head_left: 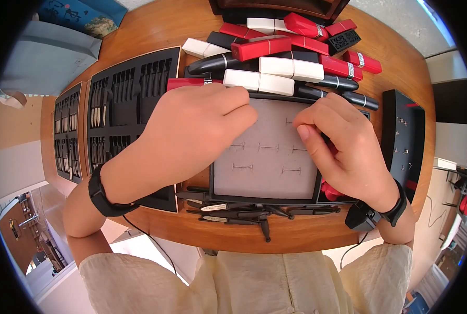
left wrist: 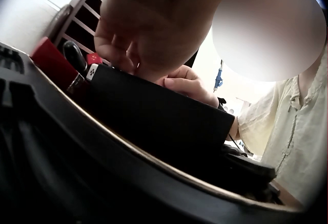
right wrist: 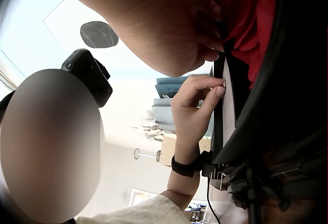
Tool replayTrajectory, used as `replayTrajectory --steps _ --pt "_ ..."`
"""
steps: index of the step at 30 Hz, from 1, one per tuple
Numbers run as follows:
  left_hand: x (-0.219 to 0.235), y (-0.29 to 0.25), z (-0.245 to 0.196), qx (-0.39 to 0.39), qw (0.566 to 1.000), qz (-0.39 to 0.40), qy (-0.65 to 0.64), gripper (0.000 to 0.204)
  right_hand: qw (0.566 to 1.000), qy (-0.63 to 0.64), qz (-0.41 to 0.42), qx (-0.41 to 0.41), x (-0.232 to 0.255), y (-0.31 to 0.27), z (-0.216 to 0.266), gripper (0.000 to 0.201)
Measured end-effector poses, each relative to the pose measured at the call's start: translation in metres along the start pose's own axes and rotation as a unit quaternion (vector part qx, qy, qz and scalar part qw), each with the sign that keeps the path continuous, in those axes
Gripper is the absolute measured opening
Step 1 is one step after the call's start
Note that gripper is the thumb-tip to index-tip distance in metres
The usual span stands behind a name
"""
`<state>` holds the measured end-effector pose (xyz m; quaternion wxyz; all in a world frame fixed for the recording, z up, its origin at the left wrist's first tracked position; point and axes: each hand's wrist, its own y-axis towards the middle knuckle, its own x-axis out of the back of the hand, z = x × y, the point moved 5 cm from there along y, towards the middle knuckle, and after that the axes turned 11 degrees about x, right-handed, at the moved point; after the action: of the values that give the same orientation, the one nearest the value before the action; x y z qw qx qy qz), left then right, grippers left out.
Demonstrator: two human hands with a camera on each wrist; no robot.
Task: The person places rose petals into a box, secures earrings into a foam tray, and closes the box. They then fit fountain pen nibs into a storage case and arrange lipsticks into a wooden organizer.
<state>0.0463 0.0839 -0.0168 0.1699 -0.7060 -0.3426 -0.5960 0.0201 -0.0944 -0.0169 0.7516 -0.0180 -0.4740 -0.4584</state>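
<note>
1. Your left hand [head_left: 191,131] pinches a small shiny piece [right wrist: 224,84] between thumb and forefinger, low over the flat grey slotted pad [head_left: 265,183]
2. Your right hand [head_left: 348,146] is curled at the pad's right side, thumb and forefinger nearly together; you cannot tell whether it holds anything
3. Progress looks early on the visible part: several H-shaped slits [head_left: 268,147] show no shiny piece in them, while your hands hide the rest; more small metallic pieces [head_left: 405,152] lie in the open black box [head_left: 388,120] to the right
4. Mind the pad's raised black rim [head_left: 265,200]; red, white and black glossy tubes [head_left: 262,48] crowd its far side, and the black slotted case [head_left: 123,116] lies under your left forearm
5. Black-handled tools [head_left: 233,213] line the near side, with bare wooden bench [head_left: 291,238] beyond them toward you; the pad's lower half offers the most open room for your fingers
</note>
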Motion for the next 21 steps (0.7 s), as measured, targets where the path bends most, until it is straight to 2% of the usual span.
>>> replayTrajectory --steps 5,10,17,20,21 --pt "-0.001 0.003 -0.002 -0.009 1.0 0.002 0.006 0.014 1.0 -0.005 -0.014 0.012 -0.001 0.0 -0.001 0.006" --pt "0.0 0.004 -0.003 0.015 1.0 0.005 -0.014 0.013 1.0 0.007 -0.002 -0.003 -0.001 0.0 0.001 0.005" --pt "0.001 0.007 -0.011 -0.01 1.0 0.008 0.009 0.011 1.0 -0.012 0.004 0.002 0.002 -0.001 0.002 0.008" --pt "0.004 0.01 -0.014 -0.002 1.0 0.012 0.014 0.011 0.998 0.017 -0.05 0.018 0.025 0.002 0.005 0.011" --pt "0.005 0.01 -0.013 0.013 1.0 0.014 0.003 0.01 0.999 0.005 -0.041 -0.02 0.04 0.002 0.005 0.013"
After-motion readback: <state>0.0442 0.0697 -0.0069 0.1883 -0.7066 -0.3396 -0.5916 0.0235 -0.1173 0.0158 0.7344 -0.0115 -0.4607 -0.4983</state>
